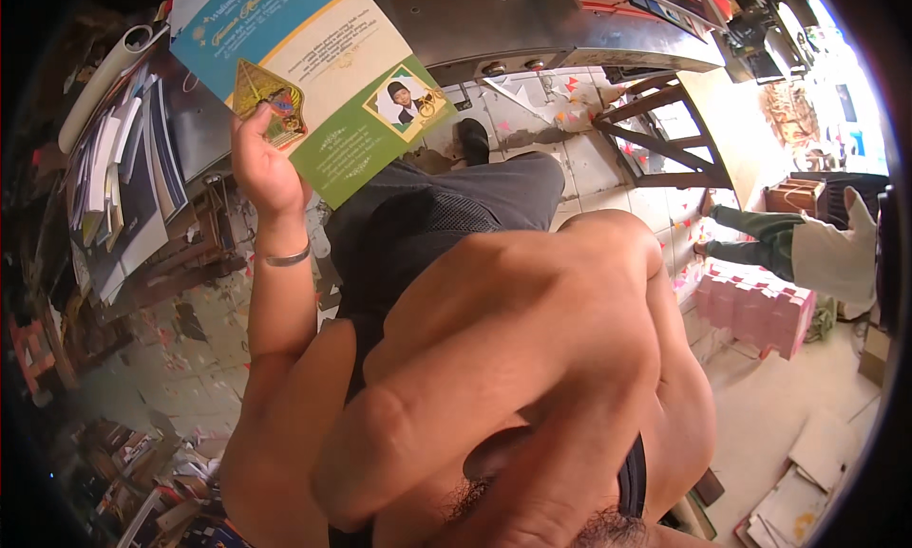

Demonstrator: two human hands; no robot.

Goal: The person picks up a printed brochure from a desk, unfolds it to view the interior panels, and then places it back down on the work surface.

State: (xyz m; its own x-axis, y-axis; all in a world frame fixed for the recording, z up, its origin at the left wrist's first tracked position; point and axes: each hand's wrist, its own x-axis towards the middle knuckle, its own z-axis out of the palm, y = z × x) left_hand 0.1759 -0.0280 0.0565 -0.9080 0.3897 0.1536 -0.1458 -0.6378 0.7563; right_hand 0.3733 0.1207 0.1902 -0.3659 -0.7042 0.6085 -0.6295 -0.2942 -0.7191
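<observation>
My left hand (271, 173) is closed on the lower left edge of a printed card (328, 49), thumb on its face. The card has blue, cream and green panels, a gold leaf-shaped ornament and a small framed portrait. It is tilted, over the edge of a metal worktop (456, 16). Close to the camera, my right hand (513, 349) fills the lower middle of the view. Bent fingers show with a gap between them, but their tips are hidden, so I cannot tell whether they hold anything.
Stacked booklets and papers (114, 159) lie at the left, beside a white paper roll (109, 83). Red-edged books (617, 7) sit at the back right. A wooden stand (665, 130), a pink bundle (755, 306) and another person (760, 239) are at the right. Paper scraps litter the tiled floor.
</observation>
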